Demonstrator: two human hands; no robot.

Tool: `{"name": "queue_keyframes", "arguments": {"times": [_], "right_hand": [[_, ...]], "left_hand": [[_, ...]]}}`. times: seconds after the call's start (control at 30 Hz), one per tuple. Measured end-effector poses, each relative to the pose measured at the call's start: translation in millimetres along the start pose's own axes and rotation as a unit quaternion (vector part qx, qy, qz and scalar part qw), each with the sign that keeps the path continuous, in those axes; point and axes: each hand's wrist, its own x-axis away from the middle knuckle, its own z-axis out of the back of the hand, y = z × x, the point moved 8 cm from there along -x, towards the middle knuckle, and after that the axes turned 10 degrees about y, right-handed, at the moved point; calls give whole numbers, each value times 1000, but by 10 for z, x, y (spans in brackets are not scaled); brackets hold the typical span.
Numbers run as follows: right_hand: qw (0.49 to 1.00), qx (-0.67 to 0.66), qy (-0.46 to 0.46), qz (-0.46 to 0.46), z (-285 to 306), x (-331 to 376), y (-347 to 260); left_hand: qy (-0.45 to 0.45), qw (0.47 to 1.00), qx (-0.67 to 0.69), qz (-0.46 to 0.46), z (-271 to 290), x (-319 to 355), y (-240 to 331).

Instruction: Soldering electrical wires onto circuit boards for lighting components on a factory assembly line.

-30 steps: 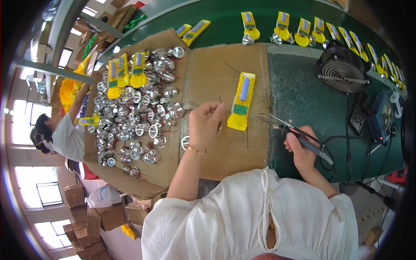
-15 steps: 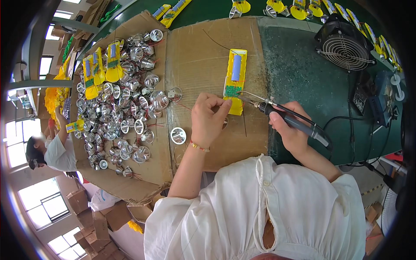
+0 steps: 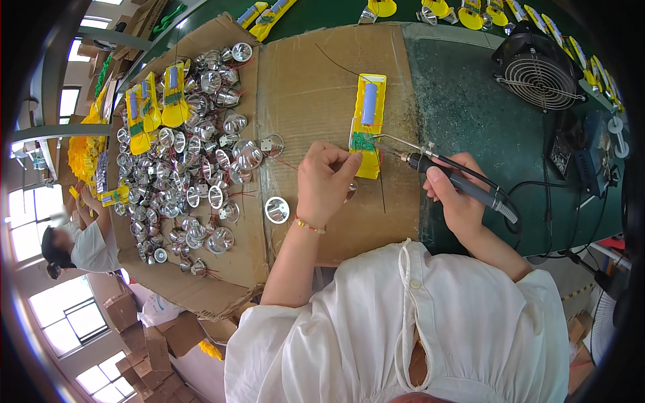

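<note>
My right hand [image 3: 457, 198] grips a soldering iron [image 3: 451, 181] with a thin metal feed tube alongside it. The tip and tube end are at the green circuit board [image 3: 363, 141] in a yellow plastic housing [image 3: 367, 166], which also carries a blue-violet cylindrical battery [image 3: 369, 104]. Beside the board's lower left, my left hand [image 3: 326, 181] is closed, thumb and forefinger pinched together; what they pinch is too small to make out. Part of a shiny lamp reflector [image 3: 351, 191] shows beneath this hand, mostly hidden. Another reflector [image 3: 277, 210] lies left of my wrist.
Many reflectors with wires fill a cardboard tray [image 3: 232, 279] at left, several yellow housings [image 3: 140, 134] on top. A black fan [image 3: 537, 77] and a blue box [image 3: 591, 161] with cables stand right. More yellow units line the table's far edge. Another person [image 3: 87, 238] works far left.
The soldering iron and my right hand have shifted slightly right. The yellow housing has moved a little to the right. My left hand keeps its pinch. The other person's arms have moved.
</note>
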Motion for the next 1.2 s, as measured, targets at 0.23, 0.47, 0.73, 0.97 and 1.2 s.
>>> {"name": "queue_keyframes", "arguments": {"times": [0.23,0.47,0.73,0.97,1.2], "right_hand": [[1000,-4,-13,4,-59,-35,39],[1000,-21,2,-7,-79,-52,55],[1000,-15,-5,-21,-87,-41,92],[999,-35,29,2,50,-54,-34],[997,-47,52,-38,369,-67,73]], "left_hand": [[-20,1000,6,21,-4,-39,2],[-58,998,-10,8,-23,-59,27],[-77,997,-6,15,-56,-77,-65],[-78,997,-18,2,-38,-117,-35],[-45,991,82,92,82,-157,-62]]}}
